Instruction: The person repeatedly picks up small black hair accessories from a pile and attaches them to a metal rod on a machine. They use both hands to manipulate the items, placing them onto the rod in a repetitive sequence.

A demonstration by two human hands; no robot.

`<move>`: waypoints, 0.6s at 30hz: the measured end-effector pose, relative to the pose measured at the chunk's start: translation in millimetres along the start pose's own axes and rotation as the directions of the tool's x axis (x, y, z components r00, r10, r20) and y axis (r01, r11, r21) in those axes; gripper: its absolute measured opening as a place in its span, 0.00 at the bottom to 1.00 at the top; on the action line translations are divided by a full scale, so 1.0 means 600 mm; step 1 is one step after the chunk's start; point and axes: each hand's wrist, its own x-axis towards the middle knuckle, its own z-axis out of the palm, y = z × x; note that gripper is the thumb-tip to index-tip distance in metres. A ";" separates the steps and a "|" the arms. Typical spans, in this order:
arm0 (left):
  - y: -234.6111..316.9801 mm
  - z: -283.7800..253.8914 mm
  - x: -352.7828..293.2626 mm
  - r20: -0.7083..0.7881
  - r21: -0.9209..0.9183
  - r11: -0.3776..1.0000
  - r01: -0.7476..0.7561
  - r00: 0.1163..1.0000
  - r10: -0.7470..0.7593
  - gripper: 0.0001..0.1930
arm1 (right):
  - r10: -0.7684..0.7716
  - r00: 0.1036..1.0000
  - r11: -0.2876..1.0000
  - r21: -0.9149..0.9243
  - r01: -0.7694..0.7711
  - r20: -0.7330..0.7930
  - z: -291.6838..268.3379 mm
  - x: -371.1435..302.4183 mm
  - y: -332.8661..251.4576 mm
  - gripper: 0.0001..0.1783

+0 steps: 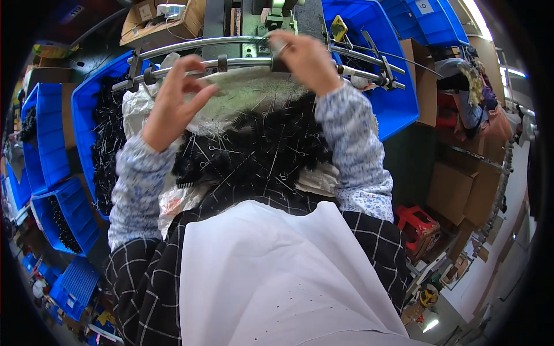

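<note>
Left fingers [200, 100] wide, seemingly empty; right fingers [293, 47] blurred at metal rails [248, 61], grip I can't tell. Black wire brushes [254, 151] heaped below both, nearer body; I judge light, springy, best pinched by loops [226, 138].

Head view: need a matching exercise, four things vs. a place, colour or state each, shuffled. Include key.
1. Left hand
2. Right hand
3. Brush-like pieces
4. Apron

A. plain, whitish
B. by the dark block on the metal rails
C. black, heaped, some with wire loops
D. thumb and fingers apart, left of the dark block

Pairs: 1-D, 2-B, 3-C, 4-A
</note>
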 end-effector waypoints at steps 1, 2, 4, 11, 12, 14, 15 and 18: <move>-0.004 -0.022 -0.017 0.015 0.120 0.992 0.023 1.000 -0.025 0.17 | -0.117 0.941 0.987 -0.141 0.075 -0.317 0.004 0.022 0.047 0.13; -0.004 -0.041 -0.039 0.116 0.212 0.964 0.164 0.975 -0.191 0.18 | -0.166 0.882 0.946 -0.325 0.016 -0.441 -0.004 0.045 0.081 0.11; -0.025 -0.072 -0.088 0.288 0.409 0.885 0.222 0.889 -0.356 0.21 | -0.246 0.823 0.860 -0.507 -0.059 -0.512 -0.019 0.070 0.137 0.11; -0.075 -0.036 -0.180 0.296 0.602 0.754 0.261 0.805 -0.515 0.20 | -0.318 0.827 0.804 -0.594 -0.024 -0.464 -0.005 0.113 0.162 0.12; -0.071 -0.034 -0.179 0.286 0.610 0.741 0.282 0.793 -0.537 0.19 | -0.316 0.826 0.809 -0.587 -0.023 -0.468 -0.003 0.115 0.164 0.12; -0.071 -0.027 -0.181 0.276 0.636 0.741 0.217 0.832 -0.481 0.16 | -0.305 0.828 0.837 -0.547 -0.003 -0.470 -0.002 0.116 0.164 0.12; -0.071 -0.024 -0.182 0.273 0.648 0.739 0.184 0.850 -0.451 0.15 | -0.299 0.830 0.850 -0.527 0.007 -0.471 -0.001 0.116 0.165 0.12; -0.068 -0.020 -0.181 0.331 0.670 0.743 0.003 0.894 -0.303 0.10 | -0.261 0.836 0.877 -0.481 -0.004 -0.482 -0.003 0.111 0.161 0.12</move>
